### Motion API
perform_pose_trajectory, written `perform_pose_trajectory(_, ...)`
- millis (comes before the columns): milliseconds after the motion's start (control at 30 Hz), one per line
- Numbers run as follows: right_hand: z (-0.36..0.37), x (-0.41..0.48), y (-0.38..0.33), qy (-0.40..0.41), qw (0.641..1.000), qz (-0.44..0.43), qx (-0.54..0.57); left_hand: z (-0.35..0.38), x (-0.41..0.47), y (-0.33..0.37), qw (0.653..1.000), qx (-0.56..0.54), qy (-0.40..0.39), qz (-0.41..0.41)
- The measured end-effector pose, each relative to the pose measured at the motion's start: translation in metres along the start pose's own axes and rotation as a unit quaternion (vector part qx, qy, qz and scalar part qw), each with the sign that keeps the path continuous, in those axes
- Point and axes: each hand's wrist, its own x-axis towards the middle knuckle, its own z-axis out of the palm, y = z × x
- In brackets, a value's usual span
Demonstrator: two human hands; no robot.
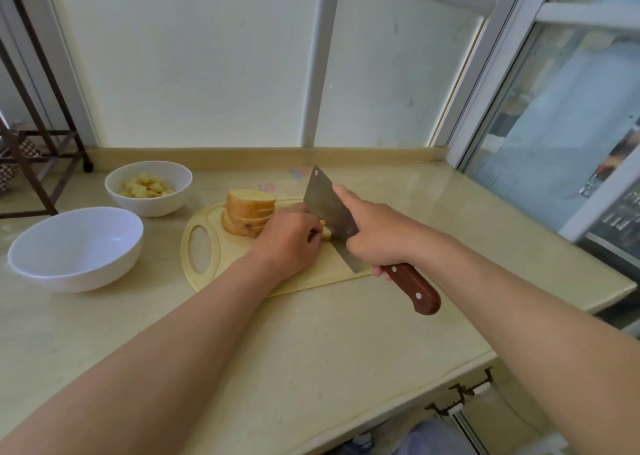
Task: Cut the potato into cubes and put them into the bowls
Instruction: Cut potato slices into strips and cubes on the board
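A stack of thick potato slices (250,212) stands on the pale cutting board (207,274). My left hand (289,238) lies curled over potato pieces (325,231) on the board, pressing them against the cleaver's blade. My right hand (372,233) grips the cleaver (329,209) by its wooden handle, forefinger along the blade's spine, edge down on the pieces. The far white bowl (149,188) holds several potato cubes. The near white bowl (74,247) has nothing in it.
The beige countertop (311,333) ends at a front edge on the lower right. A dark metal rack (34,150) stands at the far left. Frosted window panes and a white frame rise behind the counter.
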Motion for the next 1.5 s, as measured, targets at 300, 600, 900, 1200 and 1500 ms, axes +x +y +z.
perform_pose_trajectory(300,-0.005,0.004,0.061,0.104,0.905,-0.018,0.412,0.003,0.001,-0.005,1.000,-0.018,-0.010,-0.014)
perform_pose_trajectory(600,-0.005,0.022,0.104,0.033,0.868,-0.022,0.495,0.001,0.001,0.010,0.994,0.057,-0.066,-0.072)
perform_pose_trajectory(900,-0.015,0.018,0.117,0.021,0.940,0.021,0.340,0.010,0.007,0.008,0.956,0.131,-0.224,-0.134)
perform_pose_trajectory(1200,0.004,0.016,0.083,0.004,0.973,-0.005,0.230,0.009,0.008,0.003,0.974,0.063,-0.205,-0.075)
perform_pose_trajectory(1500,0.009,0.008,0.069,0.004,0.975,-0.022,0.220,0.011,0.007,0.002,0.980,0.025,-0.194,-0.037)
